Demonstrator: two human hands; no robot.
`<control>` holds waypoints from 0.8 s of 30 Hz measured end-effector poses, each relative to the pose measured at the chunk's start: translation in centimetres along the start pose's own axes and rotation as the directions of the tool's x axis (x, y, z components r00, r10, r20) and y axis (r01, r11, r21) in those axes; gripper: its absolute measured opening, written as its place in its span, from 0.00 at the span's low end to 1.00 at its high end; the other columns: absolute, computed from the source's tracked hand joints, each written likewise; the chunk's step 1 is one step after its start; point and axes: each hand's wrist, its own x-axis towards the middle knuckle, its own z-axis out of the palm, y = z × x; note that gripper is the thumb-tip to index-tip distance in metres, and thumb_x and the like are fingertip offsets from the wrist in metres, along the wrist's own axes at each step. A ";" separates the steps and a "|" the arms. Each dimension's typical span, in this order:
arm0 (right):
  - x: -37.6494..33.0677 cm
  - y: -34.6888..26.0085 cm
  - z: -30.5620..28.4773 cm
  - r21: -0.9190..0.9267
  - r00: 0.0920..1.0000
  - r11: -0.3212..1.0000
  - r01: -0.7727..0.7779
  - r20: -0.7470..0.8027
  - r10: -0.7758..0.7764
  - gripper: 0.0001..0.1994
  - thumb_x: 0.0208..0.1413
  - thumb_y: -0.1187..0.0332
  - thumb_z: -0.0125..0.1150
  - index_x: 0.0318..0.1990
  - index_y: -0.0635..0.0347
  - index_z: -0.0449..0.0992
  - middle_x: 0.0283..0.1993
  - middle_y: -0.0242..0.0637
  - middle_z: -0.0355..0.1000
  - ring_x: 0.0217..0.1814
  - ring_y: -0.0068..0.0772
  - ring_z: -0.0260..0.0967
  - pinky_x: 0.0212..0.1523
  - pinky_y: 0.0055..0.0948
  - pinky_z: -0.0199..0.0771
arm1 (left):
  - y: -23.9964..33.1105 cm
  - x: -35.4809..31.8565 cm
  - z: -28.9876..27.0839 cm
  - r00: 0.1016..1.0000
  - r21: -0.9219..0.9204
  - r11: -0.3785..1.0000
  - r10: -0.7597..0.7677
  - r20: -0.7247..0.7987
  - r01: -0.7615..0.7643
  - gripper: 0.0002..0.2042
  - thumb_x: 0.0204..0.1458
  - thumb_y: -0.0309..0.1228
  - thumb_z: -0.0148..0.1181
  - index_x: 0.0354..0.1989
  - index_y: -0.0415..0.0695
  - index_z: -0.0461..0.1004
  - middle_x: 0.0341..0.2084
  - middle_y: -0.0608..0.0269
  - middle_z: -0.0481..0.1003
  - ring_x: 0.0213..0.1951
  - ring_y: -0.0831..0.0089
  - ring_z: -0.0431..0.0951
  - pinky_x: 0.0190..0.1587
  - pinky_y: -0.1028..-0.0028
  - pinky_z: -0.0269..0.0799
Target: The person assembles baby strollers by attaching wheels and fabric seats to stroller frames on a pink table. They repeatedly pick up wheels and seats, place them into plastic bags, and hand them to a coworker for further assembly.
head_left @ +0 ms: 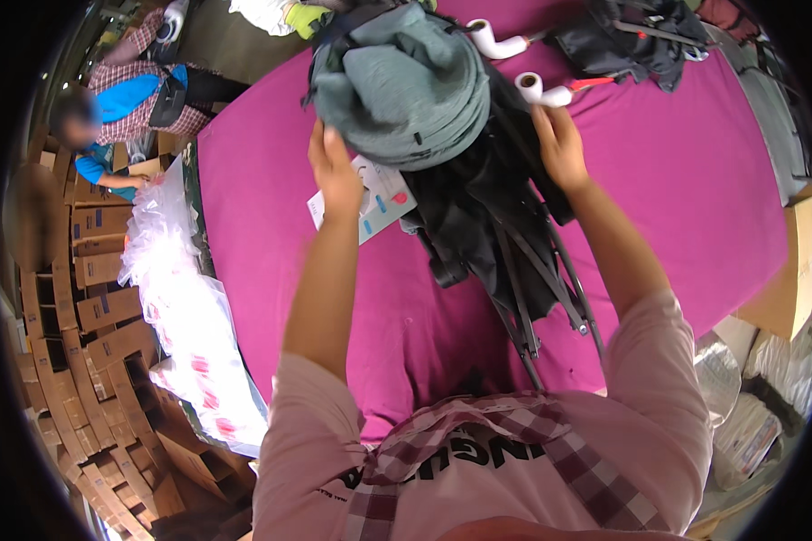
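Observation:
On the magenta cloth lies a folded item with a bunched grey-green fabric top (406, 86) and a black fabric body with dark metal tubes (523, 261). Its exact kind is unclear. Against the fabric's left side is my left hand (336, 176), somewhat blurred, fingers stretched upward. Partly under the item and beside that hand lies a printed white and light-blue sheet (386, 200). My right hand (561, 149) reaches along the right side of the item, its fingers extended. Just past those fingertips lies a white roll with a white and red handle (559, 93).
A second white roll (496, 41) and a black folded bundle (632, 41) lie toward the far right. Clear plastic bags (189, 325) hang along the left edge, beside stacked cardboard boxes (99, 307). A co-worker in blue (122, 101) is at far left; a gloved hand (305, 18) shows at the top.

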 end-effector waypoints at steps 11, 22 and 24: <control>-41.8 3.6 -22.1 0.207 0.338 0.316 -0.926 0.081 0.938 0.34 0.66 0.38 0.43 0.41 0.67 0.76 0.22 0.44 0.74 0.19 0.40 0.74 0.23 0.35 0.75 | -7.6 -34.9 -18.9 0.819 0.254 0.964 -0.087 0.567 -0.074 0.15 0.64 0.31 0.53 0.55 0.36 0.72 0.56 0.45 0.70 0.55 0.52 0.73 0.58 0.60 0.68; -56.0 -14.2 -9.4 -0.523 0.446 0.744 -0.416 0.596 0.668 0.33 0.65 0.38 0.45 0.56 0.60 0.76 0.46 0.47 0.78 0.49 0.50 0.77 0.50 0.44 0.77 | 3.5 -41.7 -15.0 0.480 -0.286 0.931 0.363 0.799 -0.228 0.13 0.63 0.24 0.53 0.54 0.35 0.72 0.58 0.50 0.69 0.49 0.62 0.79 0.52 0.67 0.76; -57.8 -14.7 -11.1 -0.426 0.553 0.819 -0.383 0.605 0.573 0.32 0.65 0.38 0.46 0.53 0.61 0.77 0.46 0.49 0.79 0.50 0.52 0.76 0.52 0.45 0.76 | 4.8 -44.2 -13.6 0.392 -0.297 0.921 0.378 0.839 -0.251 0.13 0.63 0.25 0.53 0.55 0.35 0.72 0.58 0.50 0.69 0.49 0.62 0.79 0.52 0.67 0.76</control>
